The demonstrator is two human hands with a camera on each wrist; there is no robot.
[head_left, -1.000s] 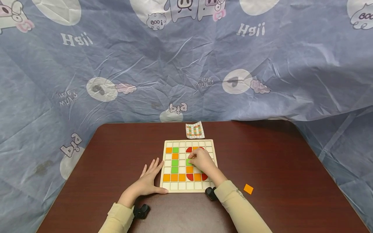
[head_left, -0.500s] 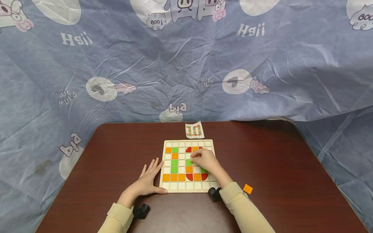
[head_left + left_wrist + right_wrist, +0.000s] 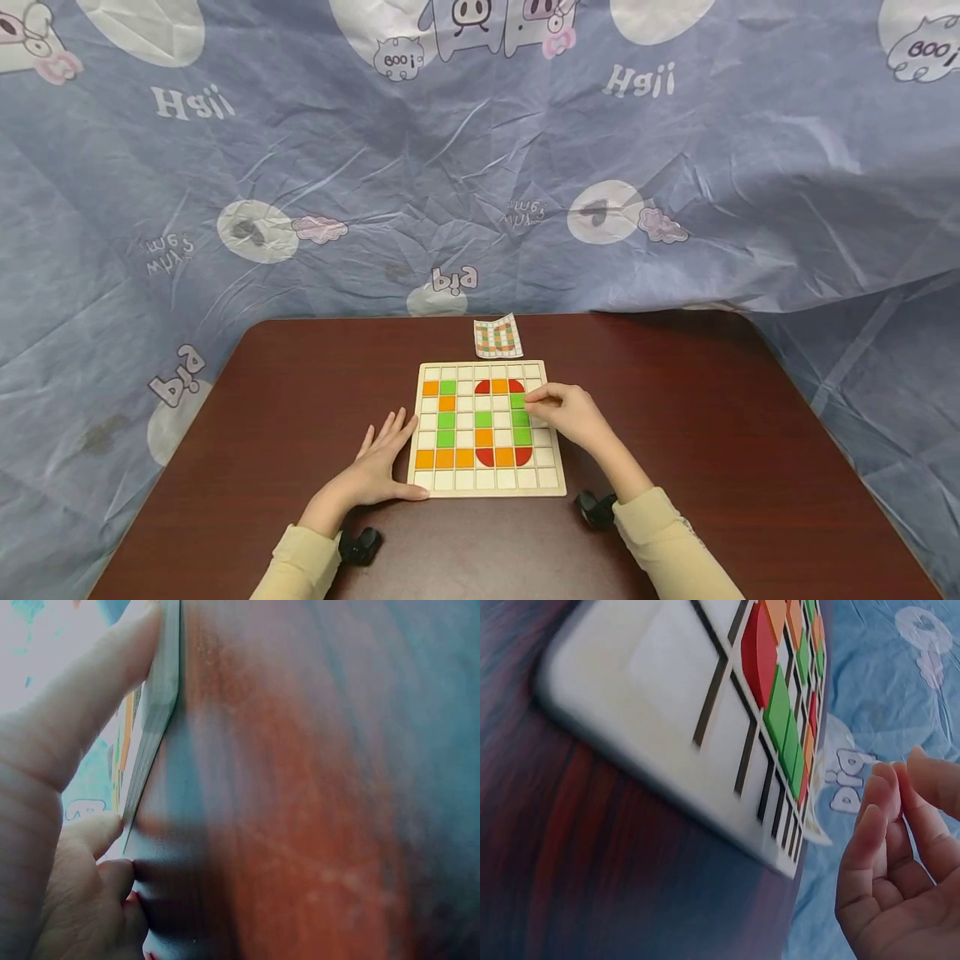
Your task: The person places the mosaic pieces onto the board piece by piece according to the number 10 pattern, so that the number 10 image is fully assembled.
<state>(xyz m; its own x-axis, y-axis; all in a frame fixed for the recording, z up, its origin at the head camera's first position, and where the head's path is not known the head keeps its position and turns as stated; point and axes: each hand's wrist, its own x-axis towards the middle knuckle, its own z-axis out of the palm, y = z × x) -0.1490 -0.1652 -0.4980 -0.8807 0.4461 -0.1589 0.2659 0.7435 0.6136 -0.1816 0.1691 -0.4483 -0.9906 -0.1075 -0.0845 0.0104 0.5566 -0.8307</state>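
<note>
A pale square grid board (image 3: 464, 481) lies on the table, with green, orange and red pieces in several of its cells. One green tile (image 3: 483, 419) sits in a cell near the board's middle. My left hand (image 3: 378, 467) is spread along the board's left side, thumb at the near corner; in the left wrist view the thumb (image 3: 90, 694) touches the board's edge. Over the board's right side is my right hand (image 3: 576, 417), its fingers loosely bent. In the right wrist view the fingertips (image 3: 885, 776) and thumb nearly meet, with nothing visible between them.
A small paper card (image 3: 497, 337) with a coloured grid pattern lies behind the board. The dark red-brown table (image 3: 315, 358) ends at a blue printed cloth (image 3: 375, 167) hanging behind it. Black wrist cameras (image 3: 594, 510) are strapped on both wrists.
My right hand has moved right, away from the green tile near the middle, uncovering the green column. The loose orange tile is now out of sight at my right sleeve. My left hand stays put.
</note>
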